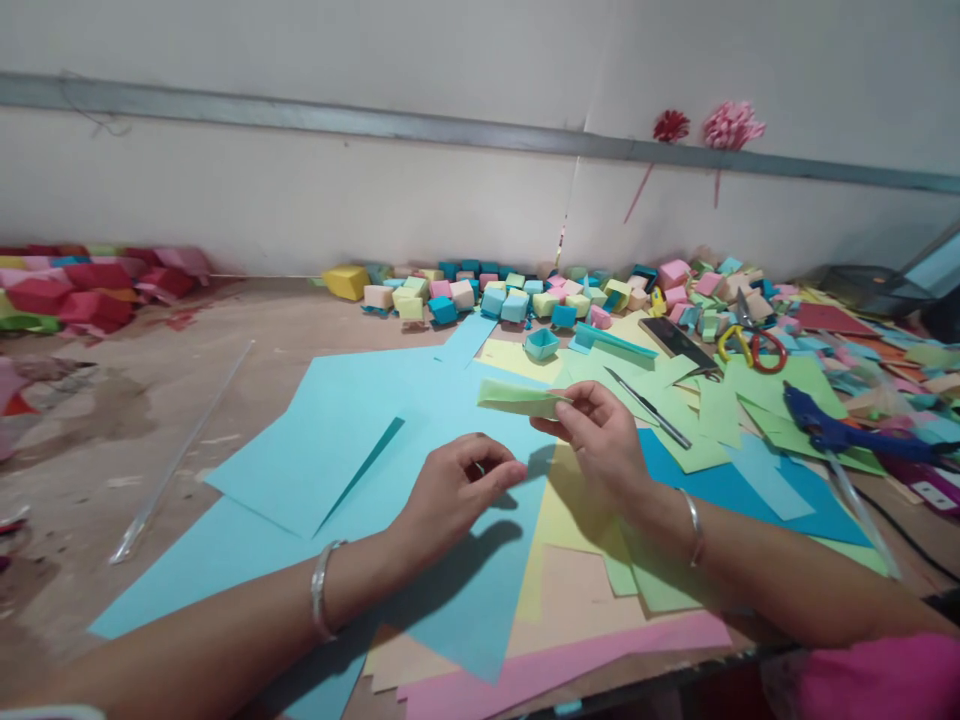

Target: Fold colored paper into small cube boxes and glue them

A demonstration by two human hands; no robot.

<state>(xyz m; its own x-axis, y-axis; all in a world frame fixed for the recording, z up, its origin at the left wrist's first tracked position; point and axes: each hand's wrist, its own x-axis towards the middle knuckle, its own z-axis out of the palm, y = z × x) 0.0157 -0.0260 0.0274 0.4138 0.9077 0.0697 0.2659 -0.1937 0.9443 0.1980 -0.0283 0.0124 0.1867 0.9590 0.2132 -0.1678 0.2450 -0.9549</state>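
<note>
My right hand (600, 432) pinches one end of a folded light green paper strip (521, 398) and holds it a little above the table. My left hand (454, 490) hovers just left of it over the large light blue sheets (337, 450), fingers curled in with thumb and fingertips together, and nothing shows between them. Both wrists wear a silver bangle. Yellow, green, pink and darker blue sheets (757, 490) lie fanned out under my forearms.
A row of small folded paper boxes (517, 295) lines the back wall. Scissors (750, 345), a craft knife (649, 408), a blue glue gun (832, 430), a small blue open box (541, 343) and a clear ruler (180, 455) lie about. Red and pink boxes (75, 290) pile up far left.
</note>
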